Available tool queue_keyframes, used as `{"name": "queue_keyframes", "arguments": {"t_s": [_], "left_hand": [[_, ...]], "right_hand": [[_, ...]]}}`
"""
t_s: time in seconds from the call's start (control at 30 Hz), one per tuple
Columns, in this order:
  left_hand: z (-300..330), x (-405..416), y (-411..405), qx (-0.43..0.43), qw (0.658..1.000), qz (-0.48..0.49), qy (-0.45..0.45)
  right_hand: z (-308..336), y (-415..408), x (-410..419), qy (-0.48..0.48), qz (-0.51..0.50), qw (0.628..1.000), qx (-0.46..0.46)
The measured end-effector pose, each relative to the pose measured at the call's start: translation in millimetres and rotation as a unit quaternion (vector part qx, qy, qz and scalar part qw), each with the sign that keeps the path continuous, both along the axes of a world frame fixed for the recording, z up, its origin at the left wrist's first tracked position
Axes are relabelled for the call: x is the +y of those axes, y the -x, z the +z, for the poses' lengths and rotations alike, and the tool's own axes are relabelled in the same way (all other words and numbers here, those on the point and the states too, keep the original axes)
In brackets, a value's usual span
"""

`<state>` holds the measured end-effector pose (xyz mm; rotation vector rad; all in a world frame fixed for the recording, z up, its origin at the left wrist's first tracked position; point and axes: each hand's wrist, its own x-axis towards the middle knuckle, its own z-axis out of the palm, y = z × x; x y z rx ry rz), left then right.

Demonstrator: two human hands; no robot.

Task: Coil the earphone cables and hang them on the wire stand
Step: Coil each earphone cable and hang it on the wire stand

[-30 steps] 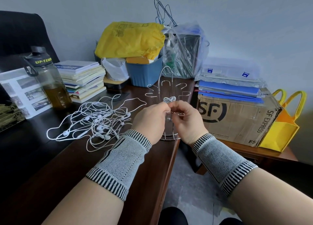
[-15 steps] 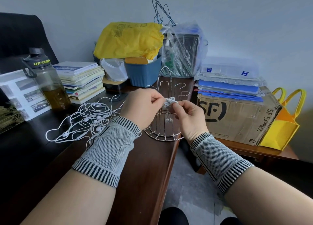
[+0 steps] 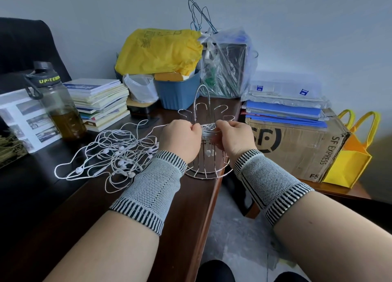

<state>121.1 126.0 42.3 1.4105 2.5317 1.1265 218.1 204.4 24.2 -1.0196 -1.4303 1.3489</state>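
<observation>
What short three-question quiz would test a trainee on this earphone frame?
1. True or false: both hands grip the coiled earphone cable.
2. The wire stand stands: A) on the cardboard box B) at the desk edge C) on the books.
3. Which hand is nearer the tangled earphone pile?

Key: 1 true; 2 B; 3 the left hand, not the right hand.
</observation>
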Motion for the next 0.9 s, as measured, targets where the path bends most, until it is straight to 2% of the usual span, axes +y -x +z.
{"name": "queue_keyframes", "arguments": {"t_s": [0.1, 0.2, 0.33, 0.53, 0.67, 0.9], "left_hand": [[-5, 3, 0, -0.052, 0.998, -0.016, -0.017], [-5, 0, -4, -0.129, 0.991, -0.027, -0.035], [-10, -5, -6, -0.151, 0.987, -0.035, -0.039], [-17, -19, -14, -0.036, 0.997, -0.055, -0.033], [-26, -23, -20, 0.029, 0.996, -0.087, -0.016], [-32, -20, -21, 0.086, 0.989, -0.118, 0.006]], "right_hand": [[0, 0, 1, 0.003, -0.001, 1.0, -0.018], [-2, -2, 4, 0.032, 0.008, 0.999, 0.003], [-7, -4, 5, 0.053, 0.02, 0.997, 0.05], [-17, -11, -2, -0.011, 0.042, 0.996, 0.083], [-26, -14, -4, -0.068, 0.074, 0.994, 0.048], [-19, -12, -8, -0.078, 0.122, 0.989, -0.026]]}}
